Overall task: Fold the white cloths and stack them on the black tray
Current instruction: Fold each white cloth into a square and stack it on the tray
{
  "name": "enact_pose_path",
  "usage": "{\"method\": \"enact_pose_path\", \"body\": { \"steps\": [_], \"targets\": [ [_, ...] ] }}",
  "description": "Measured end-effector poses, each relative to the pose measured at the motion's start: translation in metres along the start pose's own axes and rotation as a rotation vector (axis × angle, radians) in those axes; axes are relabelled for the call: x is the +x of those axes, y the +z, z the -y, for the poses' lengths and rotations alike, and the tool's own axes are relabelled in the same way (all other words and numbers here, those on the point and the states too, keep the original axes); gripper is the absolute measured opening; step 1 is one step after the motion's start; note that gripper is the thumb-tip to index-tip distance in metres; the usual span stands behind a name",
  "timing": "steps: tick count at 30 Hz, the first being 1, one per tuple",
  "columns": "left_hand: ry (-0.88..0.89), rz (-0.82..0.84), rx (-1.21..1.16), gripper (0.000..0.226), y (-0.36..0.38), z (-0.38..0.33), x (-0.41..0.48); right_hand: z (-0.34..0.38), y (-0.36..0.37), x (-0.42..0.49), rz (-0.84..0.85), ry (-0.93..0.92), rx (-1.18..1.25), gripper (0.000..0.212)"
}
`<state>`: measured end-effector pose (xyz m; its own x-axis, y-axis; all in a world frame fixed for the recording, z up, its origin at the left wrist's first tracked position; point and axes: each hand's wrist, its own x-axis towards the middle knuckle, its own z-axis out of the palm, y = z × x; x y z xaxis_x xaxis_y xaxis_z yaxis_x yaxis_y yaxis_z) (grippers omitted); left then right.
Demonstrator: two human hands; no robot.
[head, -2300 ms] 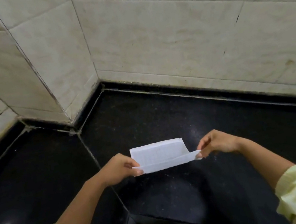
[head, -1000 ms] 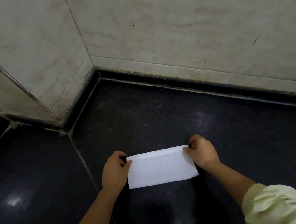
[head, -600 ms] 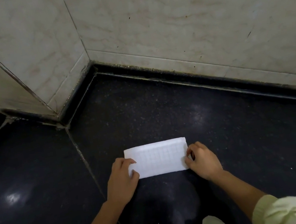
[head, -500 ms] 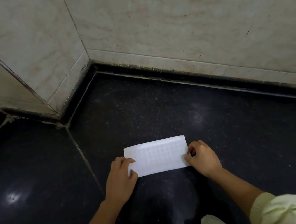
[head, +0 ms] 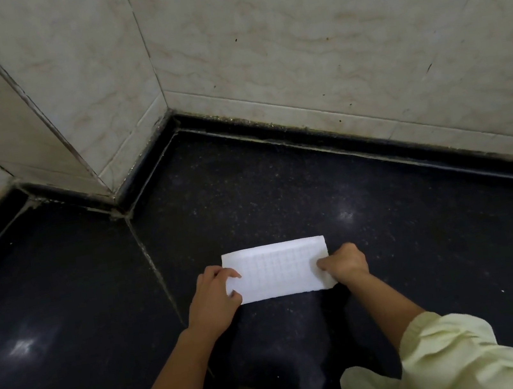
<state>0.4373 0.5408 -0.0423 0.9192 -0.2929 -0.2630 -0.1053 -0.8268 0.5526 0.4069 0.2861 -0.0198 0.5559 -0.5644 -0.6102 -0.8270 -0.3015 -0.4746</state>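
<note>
Now the left hand [head: 212, 297] pinches the 9 o'clock end of the cloth [head: 277, 270] between curled fingers and thumb. The right hand [head: 345, 264] curls onto the 3 o'clock end the same way. Two seconds back the cloth hung half-folded in the air between them. It has since been laid flat on the black worktop [head: 425, 251], toward 6 o'clock in the view. One fold looks finished, and a crosswise one likely follows. It is a tidy white rectangle with a faint grid weave and its edges aligned. No tray shows.
</note>
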Motion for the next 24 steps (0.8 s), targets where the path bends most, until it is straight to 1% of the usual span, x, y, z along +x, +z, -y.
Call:
{"method": "enact_pose_path", "body": {
  "steps": [3, 6, 8, 10, 13, 19, 24],
  "targets": [
    [-0.015, 0.012, -0.022, 0.029, 0.001, 0.0, -0.001, 0.0, -0.002, -0.003, 0.004, 0.001, 0.008, 0.019],
    [-0.019, 0.03, -0.079, 0.029, 0.0, 0.002, 0.0, 0.001, -0.004, -0.008, -0.018, -0.01, 0.057, 0.028],
    [-0.035, 0.056, -0.144, 0.03, -0.002, 0.005, 0.002, 0.003, -0.006, -0.012, -0.022, -0.028, 0.109, 0.019],
    [-0.075, 0.086, -0.263, 0.034, -0.005, 0.007, 0.004, 0.008, -0.007, -0.019, -0.031, -0.068, 0.158, 0.011],
    [-0.129, 0.085, -0.429, 0.04, -0.008, 0.01, 0.004, 0.02, -0.005, -0.029, -0.052, -0.152, 0.206, 0.012],
    [-0.147, 0.038, -0.543, 0.043, -0.006, 0.018, -0.001, 0.051, 0.015, -0.052, 0.035, -0.279, 0.201, 0.018],
    [-0.146, 0.017, -0.614, 0.047, -0.003, 0.022, 0.001, 0.067, 0.051, -0.06, 0.109, -0.31, 0.138, 0.024]
  ]
}}
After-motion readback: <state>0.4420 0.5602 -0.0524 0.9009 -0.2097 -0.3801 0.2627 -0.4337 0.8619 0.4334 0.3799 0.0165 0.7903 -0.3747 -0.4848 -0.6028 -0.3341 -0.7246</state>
